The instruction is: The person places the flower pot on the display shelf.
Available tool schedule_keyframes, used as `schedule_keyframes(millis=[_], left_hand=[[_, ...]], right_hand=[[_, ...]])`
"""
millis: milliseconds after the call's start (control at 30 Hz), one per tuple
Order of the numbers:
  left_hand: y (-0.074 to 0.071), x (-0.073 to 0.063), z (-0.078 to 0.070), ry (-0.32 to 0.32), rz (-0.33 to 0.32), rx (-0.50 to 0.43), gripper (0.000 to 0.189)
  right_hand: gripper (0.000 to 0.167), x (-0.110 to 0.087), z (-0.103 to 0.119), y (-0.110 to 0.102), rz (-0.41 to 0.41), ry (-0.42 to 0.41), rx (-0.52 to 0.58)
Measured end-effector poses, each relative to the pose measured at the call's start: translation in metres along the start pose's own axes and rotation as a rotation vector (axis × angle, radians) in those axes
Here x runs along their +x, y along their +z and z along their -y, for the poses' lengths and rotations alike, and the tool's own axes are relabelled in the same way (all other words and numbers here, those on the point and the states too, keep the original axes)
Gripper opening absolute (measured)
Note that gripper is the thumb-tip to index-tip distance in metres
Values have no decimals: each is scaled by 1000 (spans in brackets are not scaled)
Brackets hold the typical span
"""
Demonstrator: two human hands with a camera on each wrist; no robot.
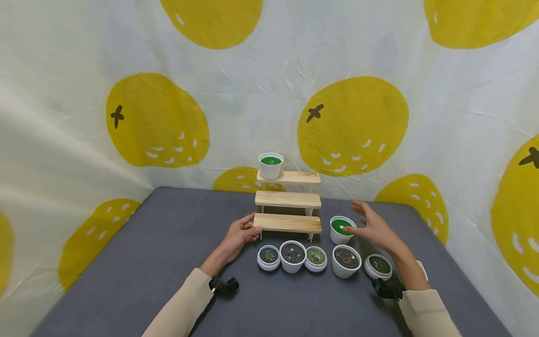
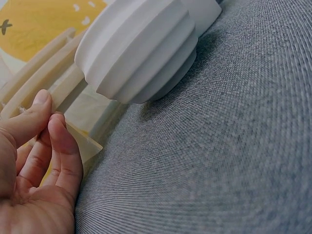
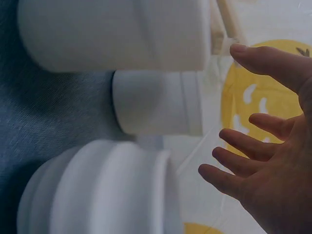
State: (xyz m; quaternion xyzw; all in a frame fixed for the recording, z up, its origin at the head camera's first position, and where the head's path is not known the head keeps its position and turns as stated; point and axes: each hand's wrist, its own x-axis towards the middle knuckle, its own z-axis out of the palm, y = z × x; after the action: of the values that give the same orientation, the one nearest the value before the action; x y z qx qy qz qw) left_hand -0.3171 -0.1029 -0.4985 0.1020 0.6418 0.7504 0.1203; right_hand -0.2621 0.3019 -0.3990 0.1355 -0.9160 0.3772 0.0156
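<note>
A three-step wooden display stand (image 1: 287, 200) stands near the back wall. My left hand (image 1: 238, 238) pinches the left end of its lowest step between thumb and fingers; the left wrist view shows this hand (image 2: 44, 151) up close. On the top step, toward the left, sits a white cup with a green surface (image 1: 271, 167). To the right of the stand is a second green-topped white cup (image 1: 340, 233). Over it hovers my right hand (image 1: 376, 229), its thumb and fingers spread apart. In the right wrist view this hand (image 3: 263, 151) holds nothing.
Before the stand are a ribbed white pot (image 1: 268, 258), a dark-topped cup (image 1: 292, 256) and a green-brown-topped pot (image 1: 316, 259). Another dark-topped cup (image 1: 346, 262) and a ribbed pot (image 1: 378, 267) sit near my right forearm. A fruit-print curtain (image 1: 261, 112) surrounds the grey table (image 1: 286, 309).
</note>
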Motion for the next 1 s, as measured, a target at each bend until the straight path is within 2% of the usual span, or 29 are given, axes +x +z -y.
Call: schedule_keyframes(millis=[200, 400, 1000], left_hand=[[4, 0, 2, 0, -14, 1, 77], [2, 1, 1, 15, 7, 17, 77], [3, -1, -1, -7, -19, 20, 77]], right_hand=[[92, -3, -12, 3, 29, 19, 37], [93, -3, -19, 9, 56, 44, 84], [95, 3, -25, 22, 110, 80, 119]])
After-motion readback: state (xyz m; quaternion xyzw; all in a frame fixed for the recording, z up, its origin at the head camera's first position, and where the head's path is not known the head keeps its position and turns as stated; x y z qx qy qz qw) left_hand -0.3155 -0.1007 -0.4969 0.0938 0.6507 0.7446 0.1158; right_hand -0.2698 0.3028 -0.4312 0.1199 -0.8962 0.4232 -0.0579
